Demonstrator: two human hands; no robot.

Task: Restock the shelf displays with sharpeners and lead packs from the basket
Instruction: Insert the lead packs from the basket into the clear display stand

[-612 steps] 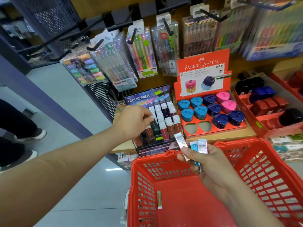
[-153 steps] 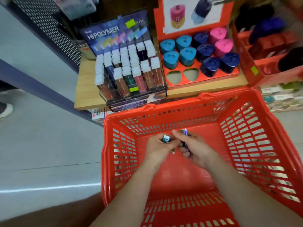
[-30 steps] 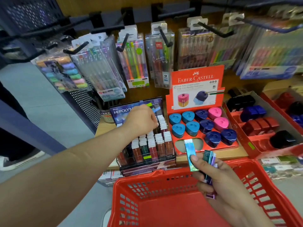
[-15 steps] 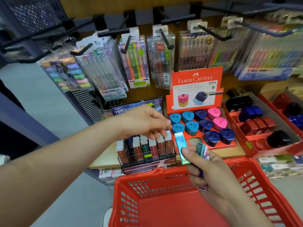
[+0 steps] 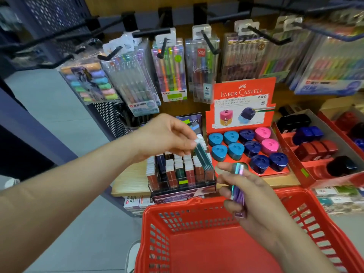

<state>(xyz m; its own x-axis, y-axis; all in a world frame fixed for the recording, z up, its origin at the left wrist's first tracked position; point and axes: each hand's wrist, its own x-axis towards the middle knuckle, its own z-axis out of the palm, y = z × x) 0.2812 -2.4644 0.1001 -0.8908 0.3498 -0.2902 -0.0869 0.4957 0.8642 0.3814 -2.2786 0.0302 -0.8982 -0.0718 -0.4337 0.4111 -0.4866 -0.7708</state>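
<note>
Above lead display (image 5: 178,175): left hand (image 5: 167,136) pinches teal lead pack (image 5: 202,157) by its top, tilted over the right-hand row.
Over basket (image 5: 189,219) rim: right hand (image 5: 256,201) clasps bundle of packs (image 5: 238,191).

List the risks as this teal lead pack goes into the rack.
1. The left hand pinches the teal lead pack only at its top end, tilted over the right side of the rack. It might miss its column and tip the neighbouring packs.
2. The right hand holds several spare packs bunched together by the back rim of the basket. One may slip out and drop.
</note>
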